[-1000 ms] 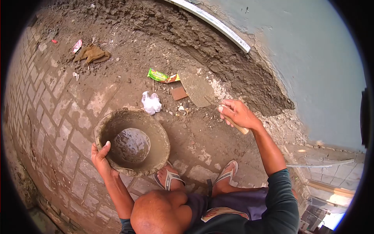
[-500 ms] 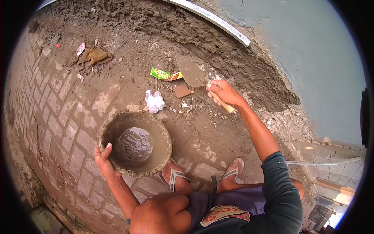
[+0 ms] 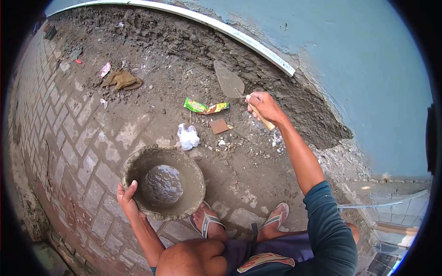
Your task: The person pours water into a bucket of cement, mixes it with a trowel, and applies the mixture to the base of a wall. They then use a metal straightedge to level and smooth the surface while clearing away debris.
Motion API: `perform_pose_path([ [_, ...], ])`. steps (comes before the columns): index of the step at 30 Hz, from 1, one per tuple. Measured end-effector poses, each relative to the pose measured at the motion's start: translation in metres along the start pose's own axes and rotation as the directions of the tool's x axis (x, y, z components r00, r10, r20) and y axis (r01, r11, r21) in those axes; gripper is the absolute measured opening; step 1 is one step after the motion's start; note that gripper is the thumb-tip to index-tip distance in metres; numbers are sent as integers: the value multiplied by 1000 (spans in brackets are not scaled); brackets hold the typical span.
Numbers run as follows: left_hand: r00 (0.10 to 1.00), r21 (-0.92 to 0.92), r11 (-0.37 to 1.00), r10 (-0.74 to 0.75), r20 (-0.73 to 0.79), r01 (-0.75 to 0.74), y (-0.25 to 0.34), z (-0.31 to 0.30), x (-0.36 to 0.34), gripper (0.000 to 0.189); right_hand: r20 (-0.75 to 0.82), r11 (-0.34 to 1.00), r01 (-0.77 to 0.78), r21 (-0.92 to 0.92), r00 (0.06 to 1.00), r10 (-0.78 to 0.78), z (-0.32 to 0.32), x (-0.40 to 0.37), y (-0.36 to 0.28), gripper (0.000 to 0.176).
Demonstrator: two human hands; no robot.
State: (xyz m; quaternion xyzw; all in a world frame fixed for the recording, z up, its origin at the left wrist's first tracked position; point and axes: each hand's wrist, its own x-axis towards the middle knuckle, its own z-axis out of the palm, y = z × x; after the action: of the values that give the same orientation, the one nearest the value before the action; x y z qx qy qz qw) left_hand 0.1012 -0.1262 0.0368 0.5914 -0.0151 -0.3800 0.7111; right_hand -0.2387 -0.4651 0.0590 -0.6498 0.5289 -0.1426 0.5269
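My left hand (image 3: 129, 199) grips the left rim of a mud-coated bucket (image 3: 194, 172), thumb over the edge. Wet grey mix (image 3: 162, 184) lies in its bottom. In my right hand (image 3: 263, 108) is the wooden handle of a trowel (image 3: 229, 82), fingers wrapped round it. The trowel's flat blade points up and left, near the rough mortar (image 3: 294, 103) at the foot of the wall. No load of mix shows on the blade.
A long white strip (image 3: 230, 31) runs along the painted wall (image 3: 359, 69). On the ground lie a green wrapper (image 3: 195, 105), a white plastic bag (image 3: 188, 137), a reddish tile piece (image 3: 218, 126) and a brown cloth (image 3: 122, 80). My sandalled feet are below.
The view has tilted up, so the ground items sit lower. The trowel blade has turned and shifted up from beside the wrapper toward the wall base. Both hands keep their holds.
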Motion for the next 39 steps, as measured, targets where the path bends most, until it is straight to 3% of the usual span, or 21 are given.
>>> perform_pose_path([
  [4,1000,-3,1000,-11,6,11,1,-1,2,26,-47,998,23,53,999,-21,-14,-12,-16,33],
  [14,1000,-46,999,-1,23,2,-2,-3,4,22,-130,998,65,-23,989,-67,-29,-37,-35,31],
  [18,999,-84,996,26,-21,-27,-3,-2,4,22,-193,952,119,-283,965,-178,-24,-46,-35,32],
  [20,1000,-69,997,15,-3,-15,-3,-5,4,21,-242,766,184,-616,881,-406,-20,-57,-40,32],
  [22,1000,-86,996,8,-21,-10,-3,-7,4,21,-214,758,211,-617,882,-420,-14,-69,-48,33],
  [24,1000,-97,995,-1,-28,-2,-4,-7,5,20,-58,850,227,-475,956,-288,-12,-78,-58,32],
  [25,1000,-96,995,0,-29,-3,-4,-7,5,21,54,878,151,-454,988,-142,-7,-91,-88,30],
  [26,1000,-92,996,0,-27,-3,-3,-7,5,21,59,876,148,-460,989,-137,-3,-93,-100,30],
  [28,999,-91,996,1,-40,-5,-2,-4,4,20,310,991,72,-114,950,-33,4,-91,-116,29],
  [32,999,-104,994,12,-40,-16,-4,-5,5,20,485,963,-137,232,875,8,3,-29,-132,34],
  [35,1000,-109,994,-13,-14,12,-7,-12,7,20,207,889,-34,457,976,-69,-4,26,-101,34],
  [36,1000,-98,995,-16,-20,14,-3,-16,7,20,211,823,-37,567,972,-102,-13,14,-90,35],
  [39,998,-136,991,-12,-67,3,-2,-8,2,20,204,915,-53,400,979,-32,-12,-51,-65,34],
])
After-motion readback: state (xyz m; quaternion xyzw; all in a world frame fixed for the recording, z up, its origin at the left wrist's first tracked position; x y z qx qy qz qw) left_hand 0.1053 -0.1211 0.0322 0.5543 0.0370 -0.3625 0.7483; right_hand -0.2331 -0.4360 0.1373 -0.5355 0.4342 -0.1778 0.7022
